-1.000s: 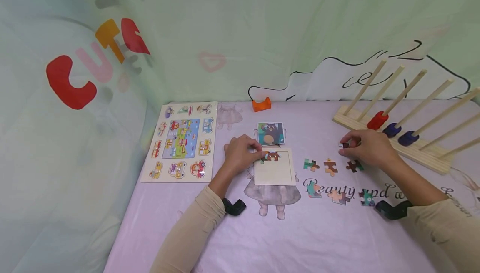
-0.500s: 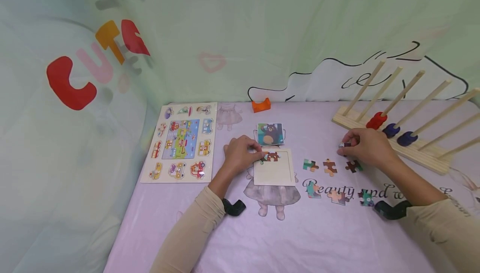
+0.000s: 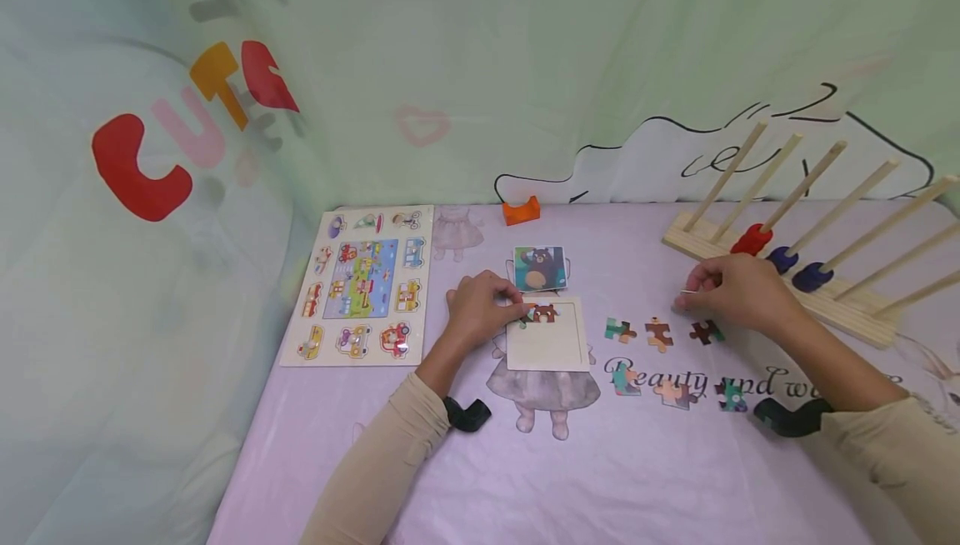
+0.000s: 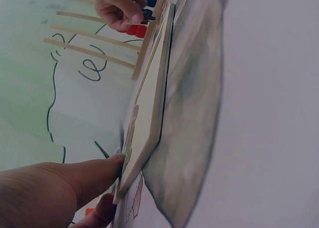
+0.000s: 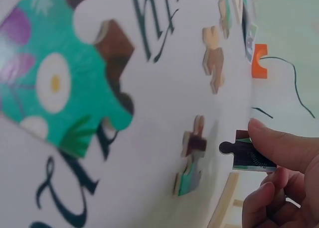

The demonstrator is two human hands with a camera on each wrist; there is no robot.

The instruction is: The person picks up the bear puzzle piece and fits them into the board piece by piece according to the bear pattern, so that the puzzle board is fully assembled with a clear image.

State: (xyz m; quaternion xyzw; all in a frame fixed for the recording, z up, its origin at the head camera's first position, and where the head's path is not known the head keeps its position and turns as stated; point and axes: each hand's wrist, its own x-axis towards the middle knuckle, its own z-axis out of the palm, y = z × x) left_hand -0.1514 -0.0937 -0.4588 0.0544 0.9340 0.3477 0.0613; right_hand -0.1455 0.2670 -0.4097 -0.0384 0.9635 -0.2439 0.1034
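My left hand [image 3: 483, 307] grips the upper left corner of a pale wooden puzzle tray [image 3: 547, 352], its thumb lying over the edge beside the fitted bear pieces [image 3: 544, 314]. In the left wrist view the thumb is on top and a finger shows at the tray's outer edge. Off to the right, my right hand [image 3: 738, 291] pinches a jigsaw piece [image 5: 249, 157], dark with a green strip, between thumb and fingers above the table. Several loose jigsaw pieces [image 3: 658, 333] lie in two rows between tray and right hand. Behind the tray is a bear picture card [image 3: 540, 268].
A vehicle peg puzzle board [image 3: 360, 282] lies at the left. An orange arch block [image 3: 521, 210] sits near the back wall. Close behind the right hand stands a wooden peg rack [image 3: 847, 299] with upright rods and red and blue beads.
The piece in my right hand has turned from showing its face to nearly edge-on in the head view, and that hand has shifted slightly. My left hand stays on the tray.
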